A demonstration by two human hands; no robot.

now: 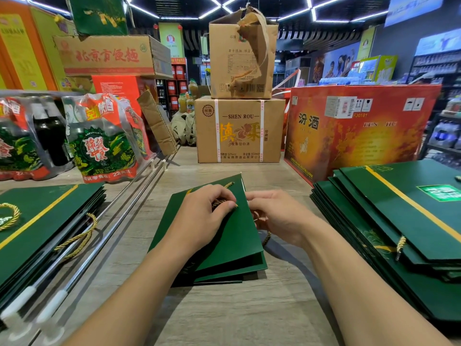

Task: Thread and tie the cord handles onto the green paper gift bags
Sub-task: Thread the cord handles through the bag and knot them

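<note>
A flat green paper gift bag [232,240] lies on the wooden surface in front of me, its top edge pointing away. My left hand [204,216] lies on its upper part and pinches a gold cord [219,202] between thumb and fingers near the bag's top. My right hand [277,216] sits at the bag's right edge with curled fingers; the same cord shows under it and trails out below at the bag's side. What the right fingers hold is partly hidden.
A pile of green bags with gold cord handles [37,221] lies at the left. Another pile of green bags [399,221] lies at the right, a loose cord end on it. Two metal rods [99,236], cardboard boxes [239,131], a red carton [356,126] and bottle packs [99,141] surround the spot.
</note>
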